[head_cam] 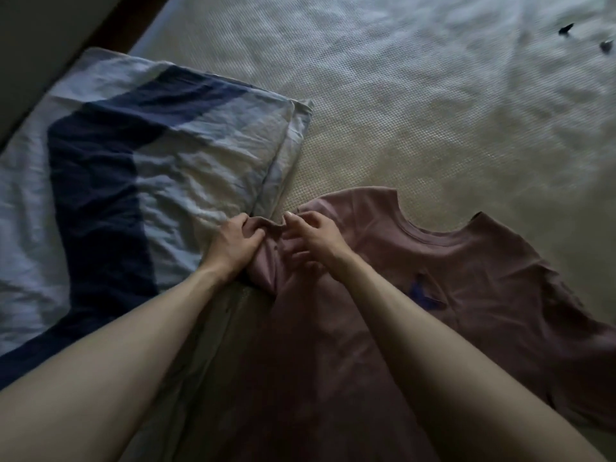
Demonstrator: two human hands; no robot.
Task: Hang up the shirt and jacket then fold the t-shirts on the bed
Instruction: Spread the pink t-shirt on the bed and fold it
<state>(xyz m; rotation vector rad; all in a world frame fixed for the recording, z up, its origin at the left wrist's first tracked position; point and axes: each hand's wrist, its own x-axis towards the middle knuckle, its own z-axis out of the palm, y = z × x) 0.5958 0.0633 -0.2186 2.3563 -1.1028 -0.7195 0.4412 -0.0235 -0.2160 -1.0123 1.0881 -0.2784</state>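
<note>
- The pink t-shirt (pixel 450 271) lay face-up on the bed (pixel 433 111), beside the pillow (pixel 150 155).
- My left hand (pixel 233 243) gripped its bunched sleeve; my right hand (pixel 311 233) pinched alongside, probably to spread it flat for folding.

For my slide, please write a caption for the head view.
Both hands, left hand and right hand, pinch a pink t-shirt sleeve beside a striped pillow.

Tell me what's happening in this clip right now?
A person is working on a mauve t-shirt spread on the bed. The left hand grips the bunched sleeve beside a blue-striped pillow, while the right hand pinches the same sleeve near the shoulder. The other sleeve lies flat; no fold is made yet.
</note>
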